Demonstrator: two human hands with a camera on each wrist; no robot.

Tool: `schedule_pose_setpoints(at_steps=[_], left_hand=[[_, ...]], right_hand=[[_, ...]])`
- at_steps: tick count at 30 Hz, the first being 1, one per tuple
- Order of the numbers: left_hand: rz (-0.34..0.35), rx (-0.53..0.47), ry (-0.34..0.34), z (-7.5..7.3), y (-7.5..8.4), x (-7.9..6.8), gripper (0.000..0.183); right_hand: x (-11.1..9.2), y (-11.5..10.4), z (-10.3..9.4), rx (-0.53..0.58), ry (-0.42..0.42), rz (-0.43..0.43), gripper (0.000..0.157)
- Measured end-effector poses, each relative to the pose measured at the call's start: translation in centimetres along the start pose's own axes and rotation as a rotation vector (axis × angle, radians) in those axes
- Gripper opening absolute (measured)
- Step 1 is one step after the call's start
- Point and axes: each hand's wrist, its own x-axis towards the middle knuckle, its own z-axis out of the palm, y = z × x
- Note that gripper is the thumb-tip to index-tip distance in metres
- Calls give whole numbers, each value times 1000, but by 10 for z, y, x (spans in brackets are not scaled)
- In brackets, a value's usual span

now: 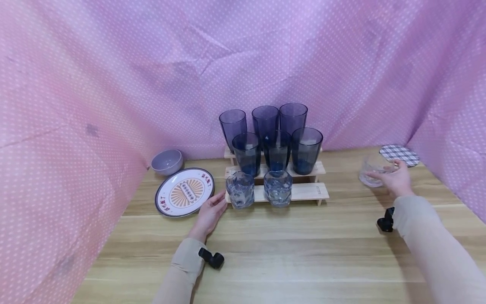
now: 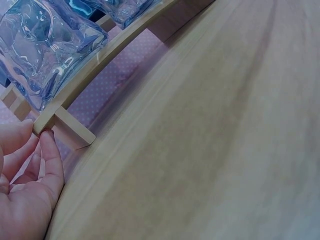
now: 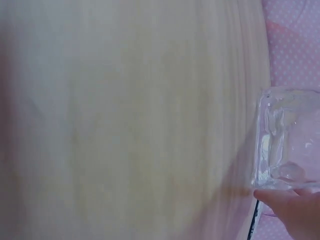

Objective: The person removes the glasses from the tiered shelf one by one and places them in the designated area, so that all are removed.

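My left hand (image 1: pixel 208 214) pinches the left end of the lowest step (image 1: pixel 308 192) of a wooden tiered rack, thumb on top and fingers beneath in the left wrist view. On that step stand two clear wavy tumblers (image 1: pixel 240 190) (image 1: pixel 278 189). Out to the right, my right hand (image 1: pixel 397 181) holds another clear glass tumbler (image 1: pixel 369 174) between thumb and fingers, low over the table. The right wrist view has this tumbler (image 3: pixel 280 142) at its right edge, with part of the hand (image 3: pixel 297 210) below it.
Three dark blue glasses (image 1: pixel 306 152) stand on the middle step, three more (image 1: pixel 233 124) on the top one. Left of the rack lie a patterned plate (image 1: pixel 186 192) and a grey bowl (image 1: pixel 167 162). A checked round mat (image 1: pixel 400 154) lies behind my right hand. Pink dotted cloth (image 1: pixel 243 55) hangs around the table.
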Motion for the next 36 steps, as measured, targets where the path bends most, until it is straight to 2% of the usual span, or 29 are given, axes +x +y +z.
schedule_pose_setpoints(at_steps=[5, 7, 12, 22, 26, 32, 36], left_hand=[[5, 0, 4, -3, 0, 1, 47], [6, -3, 6, -4, 0, 1, 47], [8, -8, 15, -3, 0, 1, 46], [6, -8, 10, -2, 2, 1, 45], [1, -10, 8, -2, 1, 1, 45], [9, -19, -1, -1, 0, -1, 45], [4, -9, -9, -1, 1, -3, 46]], right_hand=[[4, -3, -4, -139, -19, -42, 99], [5, -5, -5, -157, -35, -39, 98], [8, -11, -6, -152, -56, -21, 97], [12, -11, -5, -172, 0, -30, 93], [16, -9, -5, -169, 15, -3, 95], [18, -8, -4, -103, 15, 56, 101], [19, -5, -3, -129, 25, 52, 99]])
